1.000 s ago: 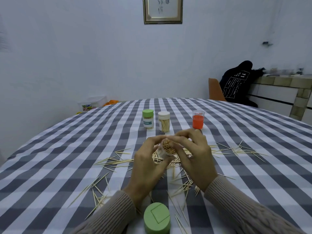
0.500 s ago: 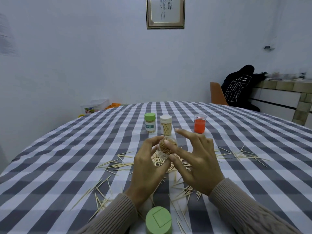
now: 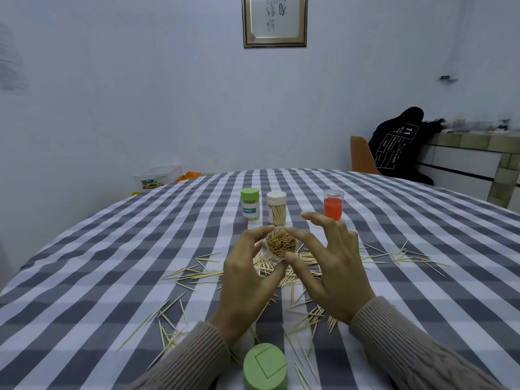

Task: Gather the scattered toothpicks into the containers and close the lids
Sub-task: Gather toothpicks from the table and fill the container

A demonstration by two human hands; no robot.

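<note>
The left hand (image 3: 247, 280) holds a small clear jar (image 3: 280, 244) up off the counter (image 3: 84, 277), with its grip curled tight around the jar. The jar is open at the top and tipped toward the camera, and it is full of toothpicks. The right hand (image 3: 334, 266) is just beside the jar with its grip apart and fingers spread; the thumb and one fingertip are at the jar's rim. Lots of loose toothpicks (image 3: 197, 274) lie on the checked cloth under and around both hands, with more off to the right (image 3: 405, 256) and near the left sleeve (image 3: 168, 330). A green lid (image 3: 265, 367) sits close to the person at the near edge. Farther back stand three jars in a row: one with a green cap (image 3: 250, 204), one with a white cap (image 3: 276, 207) just beside it, and a red one (image 3: 333, 204) a bit apart on the right.
</note>
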